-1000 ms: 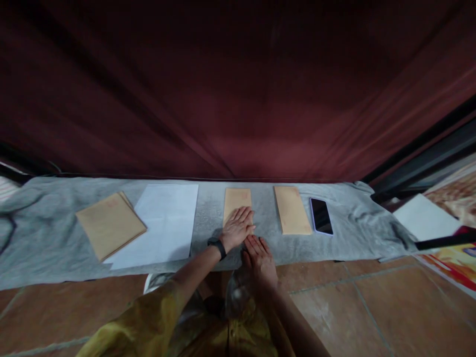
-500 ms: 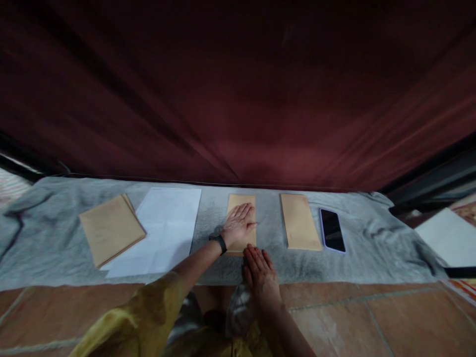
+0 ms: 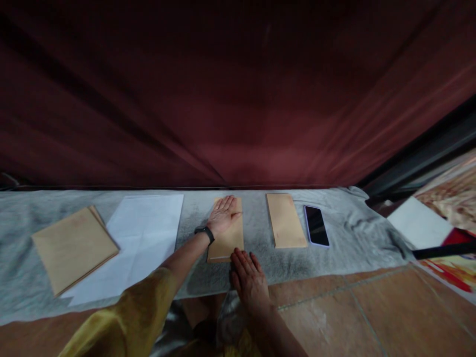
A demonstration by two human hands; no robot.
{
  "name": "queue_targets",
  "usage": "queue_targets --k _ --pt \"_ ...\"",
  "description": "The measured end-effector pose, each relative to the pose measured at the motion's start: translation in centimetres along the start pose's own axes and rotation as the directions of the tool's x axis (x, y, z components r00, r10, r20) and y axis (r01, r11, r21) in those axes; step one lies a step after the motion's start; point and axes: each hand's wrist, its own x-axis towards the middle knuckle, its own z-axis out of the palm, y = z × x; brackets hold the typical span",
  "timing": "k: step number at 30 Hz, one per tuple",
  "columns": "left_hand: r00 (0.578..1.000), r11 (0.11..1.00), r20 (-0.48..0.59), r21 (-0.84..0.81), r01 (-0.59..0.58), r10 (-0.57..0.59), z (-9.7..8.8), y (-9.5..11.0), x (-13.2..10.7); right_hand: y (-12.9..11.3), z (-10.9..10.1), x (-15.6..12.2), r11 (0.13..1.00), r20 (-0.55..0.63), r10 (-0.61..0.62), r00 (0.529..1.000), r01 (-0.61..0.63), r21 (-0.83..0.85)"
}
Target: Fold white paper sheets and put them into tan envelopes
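My left hand (image 3: pixel 222 214), with a dark band on the wrist, lies flat and open on the far half of a narrow brown envelope (image 3: pixel 231 241) on a grey cloth (image 3: pixel 334 248). Palm down with fingers stretched out, my right hand (image 3: pixel 248 279) rests at the cloth's near edge, its fingertips at the envelope's near right corner. A second narrow brown envelope (image 3: pixel 285 220) lies to the right, apart from both hands. A dark phone (image 3: pixel 316 225) lies beside that one.
White sheets of paper (image 3: pixel 141 238) lie left of the hands, partly under a stack of larger brown envelopes (image 3: pixel 72 246). A dark red curtain (image 3: pixel 238 99) hangs behind the cloth. Reddish floor tiles (image 3: pixel 353 317) run in front. White paper (image 3: pixel 418 223) and colourful prints (image 3: pixel 451 265) lie far right.
My left hand has slid along the envelope toward its far end. The right hand has stayed near the envelope's near corner. The view has shifted slightly.
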Motion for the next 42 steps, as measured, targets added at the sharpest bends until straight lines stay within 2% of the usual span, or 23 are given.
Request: queue_targets --k 4,8,14,22,25,28,36,42 --pt "0.999 1.000 0.029 0.007 0.018 -0.019 -0.4 0.8 -1.2 0.0 0.1 -0.1 1.000 -0.005 0.002 1.000 -0.002 -0.001" --pt "0.999 1.000 0.014 -0.009 -0.030 0.030 -1.1 1.9 -4.0 -0.1 0.3 -0.1 1.000 -0.012 0.007 1.000 -0.007 0.006" --pt "0.995 0.994 0.007 -0.046 -0.094 0.095 -2.1 2.4 -9.0 0.1 0.5 -0.2 1.000 -0.033 -0.005 0.999 0.005 0.011" --pt "0.990 0.983 -0.041 -0.112 -0.142 0.138 -3.4 2.2 -17.6 0.2 0.8 -0.5 1.000 -0.070 -0.022 0.997 0.022 0.004" --pt "0.988 0.980 -0.077 -0.140 -0.142 0.132 -3.9 2.3 -19.5 0.2 1.0 -0.6 1.000 -0.065 -0.018 0.998 0.017 -0.001" --pt "0.988 0.973 -0.110 -0.196 -0.125 0.105 -4.2 2.3 -19.9 0.1 1.2 -0.7 1.000 -0.071 -0.013 0.997 0.012 -0.019" --pt "0.988 0.907 -0.156 -0.415 -0.070 0.005 -4.6 1.9 -18.9 -0.2 1.0 -0.5 1.000 -0.088 -0.012 0.996 0.011 -0.014" --pt "0.986 0.880 -0.163 -0.473 -0.052 -0.029 -4.5 1.9 -18.8 -0.3 1.0 -0.4 0.999 -0.107 0.037 0.994 -0.035 0.022"
